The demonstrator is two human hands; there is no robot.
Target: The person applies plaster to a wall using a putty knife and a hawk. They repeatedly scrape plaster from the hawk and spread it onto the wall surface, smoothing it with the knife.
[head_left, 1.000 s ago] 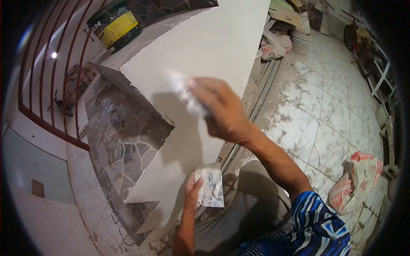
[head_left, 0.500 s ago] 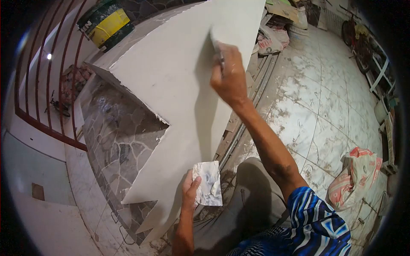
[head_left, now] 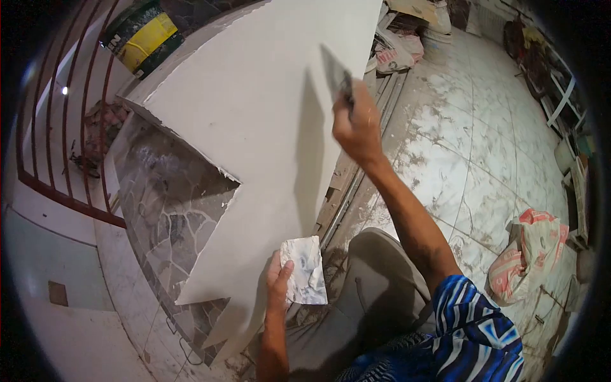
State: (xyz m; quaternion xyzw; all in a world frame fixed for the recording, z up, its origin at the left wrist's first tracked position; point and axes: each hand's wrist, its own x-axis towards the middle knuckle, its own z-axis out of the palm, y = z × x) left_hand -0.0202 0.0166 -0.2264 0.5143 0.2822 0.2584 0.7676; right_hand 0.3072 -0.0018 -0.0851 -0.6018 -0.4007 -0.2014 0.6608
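Note:
My right hand (head_left: 360, 130) is closed around the handle of a putty knife (head_left: 333, 69). Its blade points up and away over the right part of a large white panel (head_left: 242, 108), and its shadow falls on the panel to the left. Low in the middle, my left hand (head_left: 277, 280) grips a small rectangular plate (head_left: 304, 274) by its left edge, thumb on top. White paste is smeared over that plate. The panel has ragged edges and a notch cut into its left side.
Behind the panel at upper left stands a dark bucket with a yellow label (head_left: 147, 39), near red metal bars (head_left: 65, 127). Metal profiles (head_left: 356, 167) lie along the panel's right side. A red-and-white sack (head_left: 528, 254) rests on the dusty tiled floor (head_left: 484, 153).
My right hand with the putty knife has moved right and slightly down, and the blade now shows more of its face. My left hand and the plate stay nearly in place.

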